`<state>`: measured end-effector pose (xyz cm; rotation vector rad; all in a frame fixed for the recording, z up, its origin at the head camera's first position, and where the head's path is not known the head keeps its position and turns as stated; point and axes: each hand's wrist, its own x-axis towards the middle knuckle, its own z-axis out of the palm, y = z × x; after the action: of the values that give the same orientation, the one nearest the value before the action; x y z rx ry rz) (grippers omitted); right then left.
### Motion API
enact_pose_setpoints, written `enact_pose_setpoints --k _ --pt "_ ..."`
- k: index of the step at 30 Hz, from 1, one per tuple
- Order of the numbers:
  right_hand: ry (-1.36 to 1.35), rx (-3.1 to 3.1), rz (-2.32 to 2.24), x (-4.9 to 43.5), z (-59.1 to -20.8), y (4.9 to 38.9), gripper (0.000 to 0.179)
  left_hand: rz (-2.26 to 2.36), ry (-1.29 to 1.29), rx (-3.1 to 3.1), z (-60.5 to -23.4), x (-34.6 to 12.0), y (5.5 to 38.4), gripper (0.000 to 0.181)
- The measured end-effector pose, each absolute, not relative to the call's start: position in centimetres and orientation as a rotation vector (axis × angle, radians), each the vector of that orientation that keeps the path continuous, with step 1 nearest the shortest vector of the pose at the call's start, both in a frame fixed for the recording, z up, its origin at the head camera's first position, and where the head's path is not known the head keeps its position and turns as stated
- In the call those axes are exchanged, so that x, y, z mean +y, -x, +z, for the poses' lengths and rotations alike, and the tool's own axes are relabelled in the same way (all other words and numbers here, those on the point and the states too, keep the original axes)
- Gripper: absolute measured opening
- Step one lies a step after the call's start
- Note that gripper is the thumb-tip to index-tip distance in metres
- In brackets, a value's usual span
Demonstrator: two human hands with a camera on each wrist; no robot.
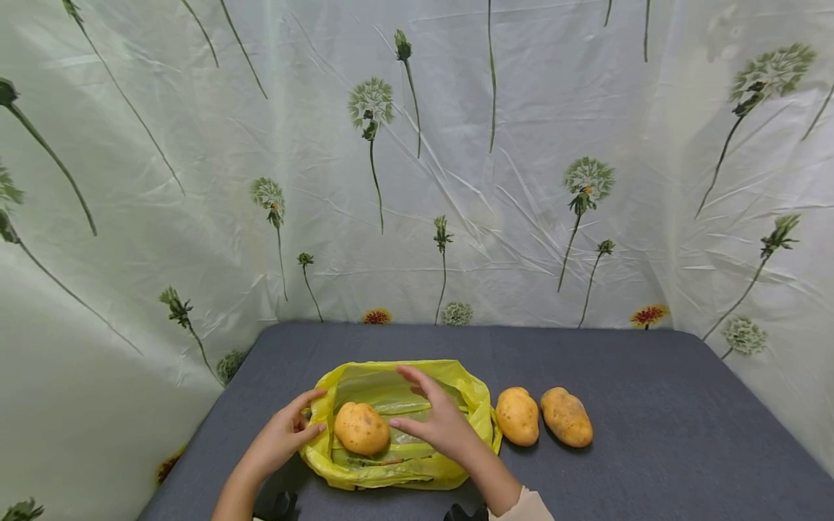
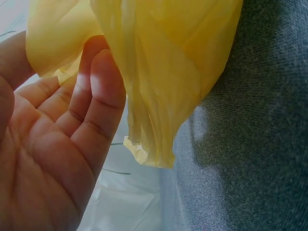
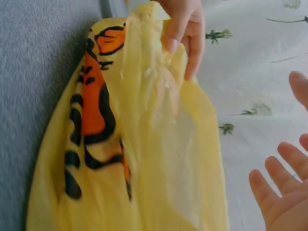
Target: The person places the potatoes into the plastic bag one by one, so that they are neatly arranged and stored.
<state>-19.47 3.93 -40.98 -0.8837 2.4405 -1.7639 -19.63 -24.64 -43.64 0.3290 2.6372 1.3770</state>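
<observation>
A yellow plastic bag point(image 1: 326, 470) lies on the table with its mouth spread wide. Inside it, toward the left, sits one potato point(image 1: 362, 428). My left hand point(image 1: 283, 434) holds the bag's left rim, with the bag's edge between thumb and fingers; in the left wrist view the thin yellow film hangs over the left hand's fingers point(image 2: 108, 79). Over the right half of the mouth is my right hand point(image 1: 439, 420), fingers spread and nothing in it. In the right wrist view, orange and black print shows on the bag's outside.
Just right of the bag, two potatoes point(image 1: 517, 416) lie side by side on the dark grey tabletop point(image 1: 684, 434). Behind the table hangs a pale curtain point(image 1: 456, 181) printed with dandelions. Small black objects point(image 1: 465, 512) show at the bottom edge, near the wrists.
</observation>
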Motion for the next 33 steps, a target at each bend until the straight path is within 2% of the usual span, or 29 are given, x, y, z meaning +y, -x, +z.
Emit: enact_pose_setpoints --k 9,21,33 --pt "0.890 2.534 -1.854 6.4 -38.3 17.4 0.063 1.362 -0.330 2.651 -43.8 -24.5 19.7 0.055" --pt "1.047 2.842 -1.893 9.6 -39.4 17.6 0.057 1.350 -0.318 2.655 -43.7 -24.5 19.6 0.054" --pt "0.956 3.007 -1.851 13.3 -40.1 17.3 0.060 1.346 -0.309 2.661 -43.6 -24.5 19.6 0.054"
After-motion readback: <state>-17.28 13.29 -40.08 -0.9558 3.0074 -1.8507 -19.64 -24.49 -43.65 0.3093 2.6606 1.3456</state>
